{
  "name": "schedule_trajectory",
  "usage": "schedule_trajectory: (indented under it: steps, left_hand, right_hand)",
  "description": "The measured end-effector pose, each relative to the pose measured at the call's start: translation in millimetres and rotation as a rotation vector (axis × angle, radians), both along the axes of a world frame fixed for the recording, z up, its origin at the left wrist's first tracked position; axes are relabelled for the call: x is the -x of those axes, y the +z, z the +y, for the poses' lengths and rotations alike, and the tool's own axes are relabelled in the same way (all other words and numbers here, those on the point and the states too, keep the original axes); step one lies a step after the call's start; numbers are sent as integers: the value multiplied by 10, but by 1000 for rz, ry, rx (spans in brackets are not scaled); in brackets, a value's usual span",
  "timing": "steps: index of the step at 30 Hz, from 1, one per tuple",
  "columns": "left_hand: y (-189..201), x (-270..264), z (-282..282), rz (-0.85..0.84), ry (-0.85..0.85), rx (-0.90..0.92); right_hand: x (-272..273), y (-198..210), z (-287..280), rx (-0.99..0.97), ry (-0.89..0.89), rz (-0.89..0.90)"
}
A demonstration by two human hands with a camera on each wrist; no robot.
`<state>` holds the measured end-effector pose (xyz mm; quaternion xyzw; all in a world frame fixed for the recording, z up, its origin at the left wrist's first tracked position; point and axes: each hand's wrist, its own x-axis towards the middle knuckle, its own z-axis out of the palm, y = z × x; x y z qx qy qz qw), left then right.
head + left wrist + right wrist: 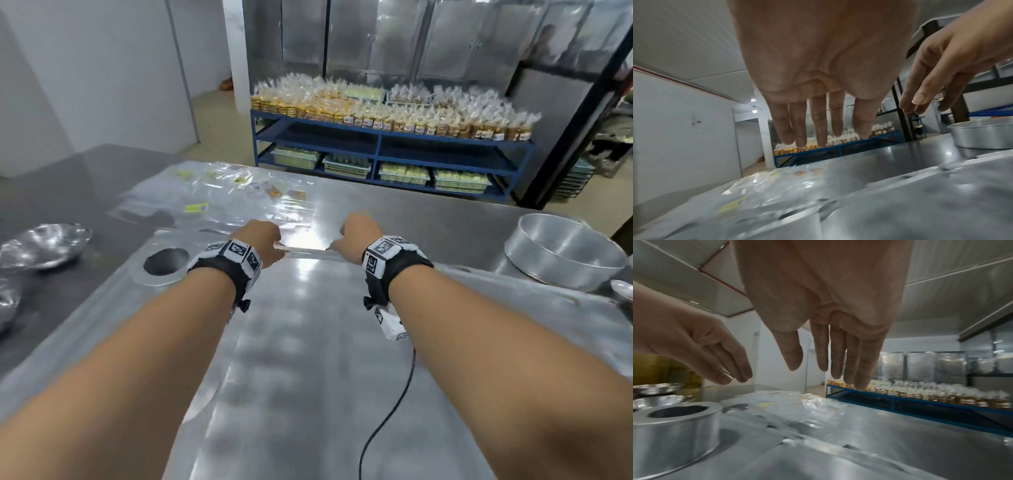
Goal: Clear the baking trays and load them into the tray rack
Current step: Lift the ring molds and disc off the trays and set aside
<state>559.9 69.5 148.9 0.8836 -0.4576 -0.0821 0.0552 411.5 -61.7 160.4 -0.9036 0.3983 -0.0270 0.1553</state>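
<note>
A large flat metal baking tray (308, 325) lies on the steel table right under my arms. My left hand (260, 236) and right hand (358, 229) hover side by side over its far rim (305, 251). Seen from the left wrist, the left hand (818, 126) has straight fingers pointing down and holds nothing, above the tray (920, 203). In the right wrist view the right hand (834, 356) is the same, with its fingers above the tray (838, 467) and apart from it. A round metal tin with a hole in its top (166, 262) stands on the tray's far left corner.
A deep round pan (561, 253) stands at the right and shiny bowls (44, 245) at the left. Clear plastic bags (219, 192) lie beyond the tray. A blue shelf of packed goods (387, 144) is behind the table. A black cable (387, 411) crosses the tray.
</note>
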Motion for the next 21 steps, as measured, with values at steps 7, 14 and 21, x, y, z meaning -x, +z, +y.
schedule_trajectory:
  steps: [7,14,21]
  left_hand:
    - [-500,-1221,945,60,226,-42]
    - [-905,-1804,1431,95,437,24]
    - [-1326,-2144,1483,253,570,168]
  right_hand:
    - [-1170,-447,754,-55,114,30]
    - [-1961,-856,1226,-60,270,118]
    - [-2499,-1258,1443,-256,184,-3]
